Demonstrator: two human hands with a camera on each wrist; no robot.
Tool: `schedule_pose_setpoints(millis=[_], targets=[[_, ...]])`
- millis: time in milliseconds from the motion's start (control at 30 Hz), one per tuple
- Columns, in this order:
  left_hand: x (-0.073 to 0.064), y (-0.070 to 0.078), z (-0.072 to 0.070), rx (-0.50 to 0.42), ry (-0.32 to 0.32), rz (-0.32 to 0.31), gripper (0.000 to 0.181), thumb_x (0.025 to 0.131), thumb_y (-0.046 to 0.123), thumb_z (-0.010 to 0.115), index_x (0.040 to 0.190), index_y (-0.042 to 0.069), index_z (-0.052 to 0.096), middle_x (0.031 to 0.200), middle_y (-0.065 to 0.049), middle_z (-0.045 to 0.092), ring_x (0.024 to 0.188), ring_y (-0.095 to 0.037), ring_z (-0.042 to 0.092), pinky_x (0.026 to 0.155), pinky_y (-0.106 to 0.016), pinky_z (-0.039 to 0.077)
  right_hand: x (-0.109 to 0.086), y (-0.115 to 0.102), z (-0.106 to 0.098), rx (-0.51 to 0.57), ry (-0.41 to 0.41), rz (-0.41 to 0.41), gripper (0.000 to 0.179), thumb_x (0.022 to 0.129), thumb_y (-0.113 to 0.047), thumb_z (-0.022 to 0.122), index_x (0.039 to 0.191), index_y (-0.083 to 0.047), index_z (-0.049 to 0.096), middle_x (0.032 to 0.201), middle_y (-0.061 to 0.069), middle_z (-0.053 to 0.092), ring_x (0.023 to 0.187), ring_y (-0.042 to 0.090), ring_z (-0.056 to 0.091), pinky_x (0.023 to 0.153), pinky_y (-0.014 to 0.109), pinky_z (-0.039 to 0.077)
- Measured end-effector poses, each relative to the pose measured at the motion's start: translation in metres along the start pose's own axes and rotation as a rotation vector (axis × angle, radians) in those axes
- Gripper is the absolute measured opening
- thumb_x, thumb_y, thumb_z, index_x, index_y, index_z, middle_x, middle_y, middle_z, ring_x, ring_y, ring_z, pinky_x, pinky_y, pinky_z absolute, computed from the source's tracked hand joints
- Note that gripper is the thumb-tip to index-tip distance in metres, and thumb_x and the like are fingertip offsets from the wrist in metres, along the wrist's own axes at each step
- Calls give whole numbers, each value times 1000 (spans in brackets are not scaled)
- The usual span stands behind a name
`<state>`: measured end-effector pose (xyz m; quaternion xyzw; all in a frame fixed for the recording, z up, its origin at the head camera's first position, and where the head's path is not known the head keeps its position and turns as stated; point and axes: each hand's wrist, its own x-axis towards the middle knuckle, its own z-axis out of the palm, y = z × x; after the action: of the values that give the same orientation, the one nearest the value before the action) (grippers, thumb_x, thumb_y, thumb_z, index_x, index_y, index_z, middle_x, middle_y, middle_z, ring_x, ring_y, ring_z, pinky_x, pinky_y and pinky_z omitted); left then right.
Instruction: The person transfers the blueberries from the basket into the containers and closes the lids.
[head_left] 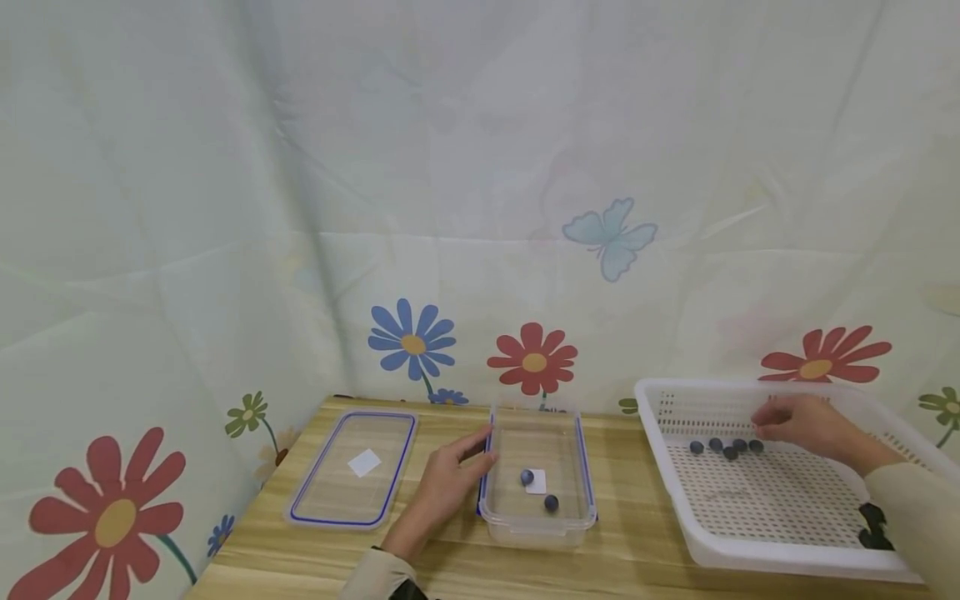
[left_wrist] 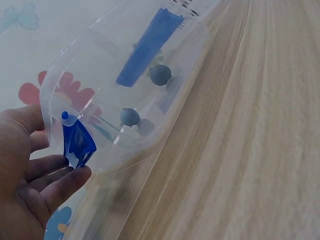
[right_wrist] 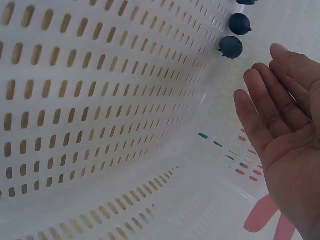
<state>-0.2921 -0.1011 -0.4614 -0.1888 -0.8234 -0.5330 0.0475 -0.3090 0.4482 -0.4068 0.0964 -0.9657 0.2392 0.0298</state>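
Note:
My left hand (head_left: pixel 442 483) grips the near-left side of a clear plastic food container (head_left: pixel 534 533), fingers around its blue latch (left_wrist: pixel 79 145) in the left wrist view. Two blueberries lie inside, one (head_left: pixel 527 477) beside a white square and another (head_left: pixel 552 502) nearer the front. Over the white perforated basket (head_left: pixel 678 508) on the right is my right hand (head_left: pixel 806 427), next to several blueberries (head_left: pixel 731 452) along the far wall. In the right wrist view its fingers (right_wrist: pixel 257 102) are extended and slightly bent, apart from the berries, with nothing visibly held.
A clear lid (head_left: pixel 337 483) with a blue seal and a white square lies flat left of the container. Behind the wooden table (head_left: pixel 626 517) hangs a pale curtain (head_left: pixel 465 167) with flower prints. The basket's raised walls surround the right hand.

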Motion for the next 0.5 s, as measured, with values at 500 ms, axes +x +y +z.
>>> schedule_pose_setpoints(millis=[500], targets=[[1,-4,1,2,-2,10,48,107,22,66,150,1,59,147,-17,62,137,-36,58,114,-53,45,2,0,9,-42,-51,32,22,88,-7,84,105,4,76,98,11,75,86,27,67,86,60,60]])
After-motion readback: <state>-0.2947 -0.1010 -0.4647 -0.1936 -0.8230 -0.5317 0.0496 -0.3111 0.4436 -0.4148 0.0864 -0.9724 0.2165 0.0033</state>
